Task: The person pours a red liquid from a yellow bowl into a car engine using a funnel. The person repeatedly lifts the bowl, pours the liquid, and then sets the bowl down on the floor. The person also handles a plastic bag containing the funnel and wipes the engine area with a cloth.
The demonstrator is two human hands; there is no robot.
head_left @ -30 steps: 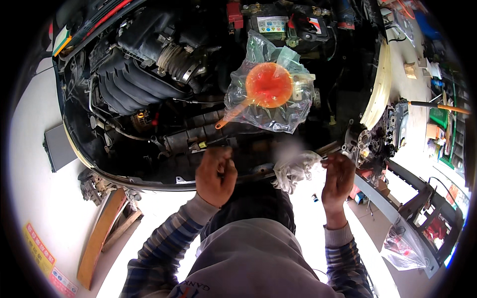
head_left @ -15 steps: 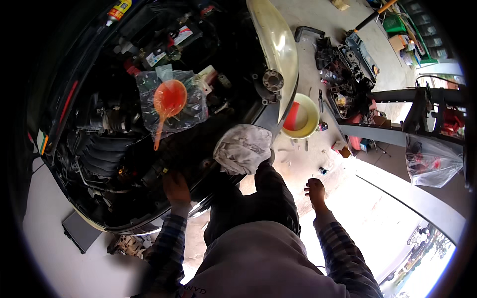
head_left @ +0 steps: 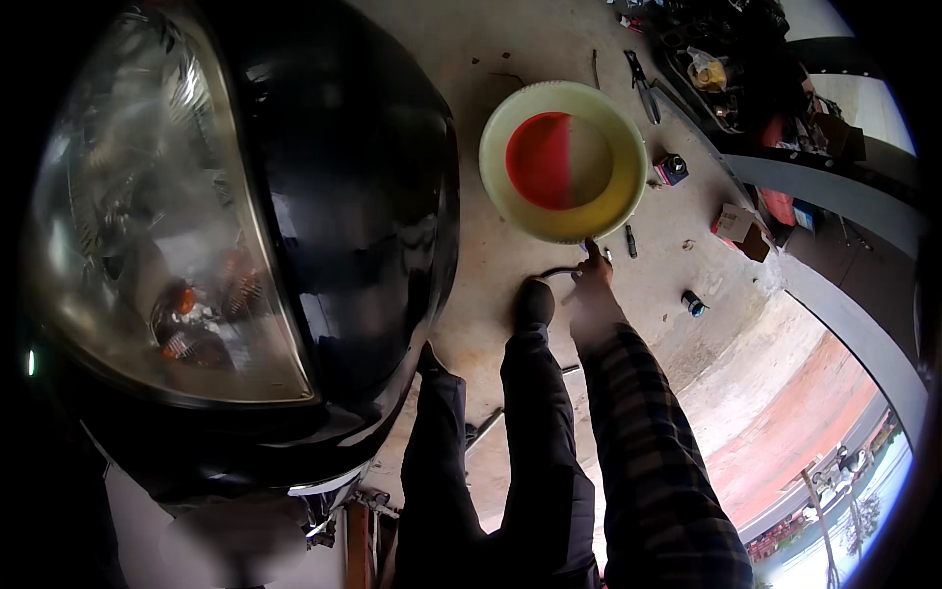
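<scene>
Low in front of me, my right hand (head_left: 594, 275) reaches to the near rim of a pale yellow-green basin (head_left: 500, 201) on the floor. One finger is stretched out at the rim; whether it touches is hard to tell. No thing shows in this hand. The basin holds red liquid (head_left: 538, 162), with a straight line where red meets a paler half. My left hand is out of the picture.
A car's headlight (head_left: 147, 226) and dark bumper (head_left: 363, 187) fill the left. Pliers (head_left: 643, 86), a small dark box (head_left: 672, 169), an open carton (head_left: 743, 234) and a small can (head_left: 694, 302) lie right of the basin. Greasy engine parts (head_left: 706, 59) lie beyond.
The view has swung down and right from the engine bay to the floor. My right hand has come forward to the basin's rim. My left hand has gone out of view.
</scene>
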